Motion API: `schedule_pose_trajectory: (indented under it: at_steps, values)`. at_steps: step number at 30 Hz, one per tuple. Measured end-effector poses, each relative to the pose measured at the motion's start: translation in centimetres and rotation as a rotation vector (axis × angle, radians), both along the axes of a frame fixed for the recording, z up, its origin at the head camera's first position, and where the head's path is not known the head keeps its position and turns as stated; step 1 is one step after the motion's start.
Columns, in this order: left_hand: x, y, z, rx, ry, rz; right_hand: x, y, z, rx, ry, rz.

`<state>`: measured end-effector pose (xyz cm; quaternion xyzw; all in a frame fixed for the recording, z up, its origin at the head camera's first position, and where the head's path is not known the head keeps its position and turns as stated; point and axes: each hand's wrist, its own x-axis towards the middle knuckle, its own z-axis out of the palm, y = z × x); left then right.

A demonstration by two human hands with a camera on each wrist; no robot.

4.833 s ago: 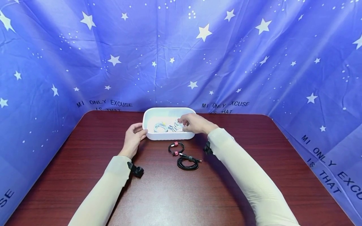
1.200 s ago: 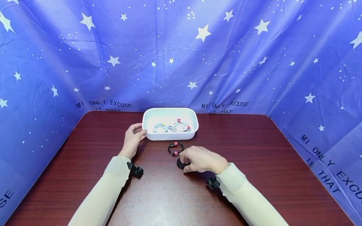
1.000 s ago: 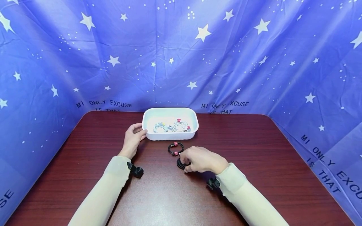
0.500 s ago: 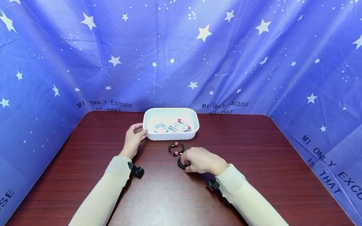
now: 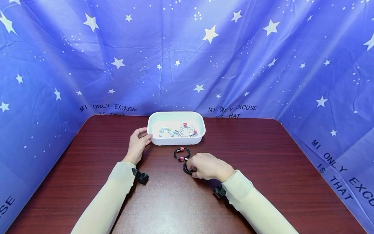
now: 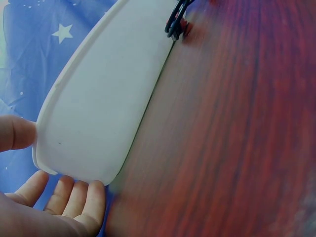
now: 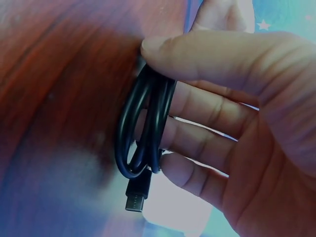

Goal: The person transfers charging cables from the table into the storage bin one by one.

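In the head view, my left hand [image 5: 138, 145] holds the left end of a white plastic box [image 5: 176, 140]. The left wrist view has the thumb [image 6: 19, 132] against the rim and the other fingers at the end wall. My right hand [image 5: 208, 166] grips a coiled black charging cable [image 5: 188, 169] between thumb and fingers, low over the table. Its USB-C plug [image 7: 135, 197] hangs below the coil in the right wrist view. Just beyond lies a smaller black cable [image 5: 174, 154] with red tags, in front of the box.
Inside the box rest a coiled pale cable [image 5: 166, 131] with a yellow tag and a white cable [image 5: 186, 130] with red tags. The dark wooden table [image 5: 163, 201] ends at a blue star-printed curtain [image 5: 163, 81] behind and at both sides.
Earlier, my right hand was in the box at the white cable; it has since come down to the black coil and grips it. My left hand has stayed at the box.
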<state>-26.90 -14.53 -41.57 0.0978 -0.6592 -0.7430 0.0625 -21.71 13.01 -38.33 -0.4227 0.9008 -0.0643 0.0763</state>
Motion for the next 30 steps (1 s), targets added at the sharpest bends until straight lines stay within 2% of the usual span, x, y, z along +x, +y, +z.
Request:
schedule_pose_trajectory:
  at_steps: [9,22,30]
  values:
    - [0.02,0.01,0.06,0.002,-0.004,0.001,-0.03,0.01,0.04,-0.01,-0.009,0.024]
    - [0.04,-0.03,0.05,-0.003,-0.008,-0.002,0.04,-0.06,-0.01,-0.056,-0.091,0.055]
    - [0.01,-0.01,-0.02,-0.004,-0.007,0.0,0.03,-0.1,-0.01,-0.083,-0.107,0.063]
